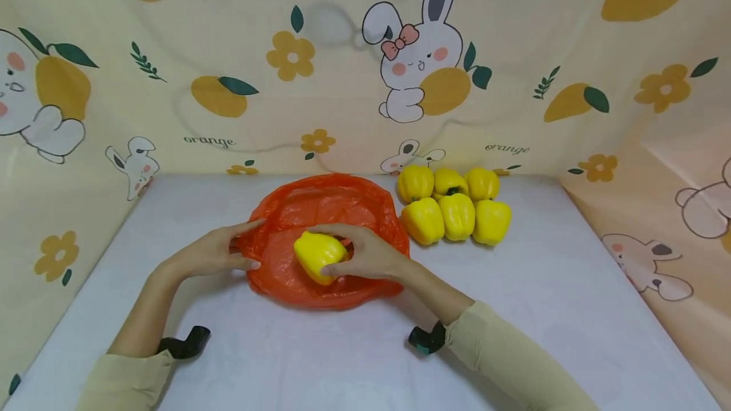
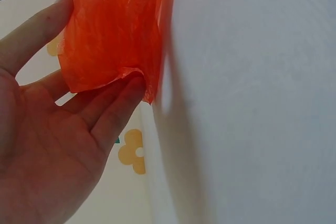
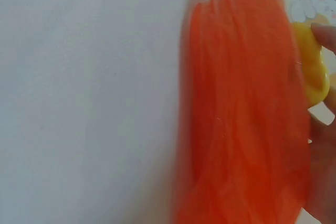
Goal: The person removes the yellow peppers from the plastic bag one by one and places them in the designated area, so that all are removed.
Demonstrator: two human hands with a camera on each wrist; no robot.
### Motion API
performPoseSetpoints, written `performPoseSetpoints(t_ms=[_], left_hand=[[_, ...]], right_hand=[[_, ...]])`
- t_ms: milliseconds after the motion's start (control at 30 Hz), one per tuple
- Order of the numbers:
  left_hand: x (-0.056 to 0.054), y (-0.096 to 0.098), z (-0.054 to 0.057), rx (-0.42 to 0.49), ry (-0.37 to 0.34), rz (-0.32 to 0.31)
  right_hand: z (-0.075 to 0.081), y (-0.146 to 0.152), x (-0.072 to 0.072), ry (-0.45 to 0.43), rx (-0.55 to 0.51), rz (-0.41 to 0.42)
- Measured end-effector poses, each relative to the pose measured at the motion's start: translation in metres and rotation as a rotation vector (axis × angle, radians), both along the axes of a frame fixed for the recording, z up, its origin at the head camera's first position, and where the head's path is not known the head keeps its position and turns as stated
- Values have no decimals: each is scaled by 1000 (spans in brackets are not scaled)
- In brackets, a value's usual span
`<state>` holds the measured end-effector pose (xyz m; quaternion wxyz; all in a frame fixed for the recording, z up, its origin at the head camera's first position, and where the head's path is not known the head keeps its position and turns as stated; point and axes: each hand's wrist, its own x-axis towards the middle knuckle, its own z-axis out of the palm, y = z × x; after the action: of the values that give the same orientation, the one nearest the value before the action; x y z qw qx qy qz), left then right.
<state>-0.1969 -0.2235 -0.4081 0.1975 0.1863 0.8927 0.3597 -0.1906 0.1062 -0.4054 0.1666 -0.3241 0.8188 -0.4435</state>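
A yellow bell pepper [image 1: 320,257] is held by my right hand [image 1: 368,252], thumb in front and fingers behind, over the mouth of a red plastic bag [image 1: 328,300]. The bag sits open on the table with its rim spread wide. At its left side my left hand [image 1: 214,252] holds the rim. In the left wrist view, fingertips [image 2: 135,85] of that hand are tucked under the bag's edge. The bag wall hides part of the held pepper [image 3: 311,66] in the right wrist view.
Several more yellow bell peppers [image 1: 457,215] stand in two rows just right of the bag, near the back of the white table [image 1: 320,360]. A printed cloth [image 1: 337,68] with rabbits and oranges hangs behind. Black wrist devices [image 1: 185,342] show below both wrists.
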Motion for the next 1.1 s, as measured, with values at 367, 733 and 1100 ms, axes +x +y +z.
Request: performPoseSetpoints(t_ms=[367, 733, 1100], left_hand=[[1, -1, 1, 17, 3, -5], [3, -3, -3, 53, -28, -13], [0, -3, -4, 29, -18, -28]], right_hand=[[3, 23, 4, 175, -55, -96], [2, 47, 18, 173, -86, -202], [-1, 75, 30, 138, -139, -347]])
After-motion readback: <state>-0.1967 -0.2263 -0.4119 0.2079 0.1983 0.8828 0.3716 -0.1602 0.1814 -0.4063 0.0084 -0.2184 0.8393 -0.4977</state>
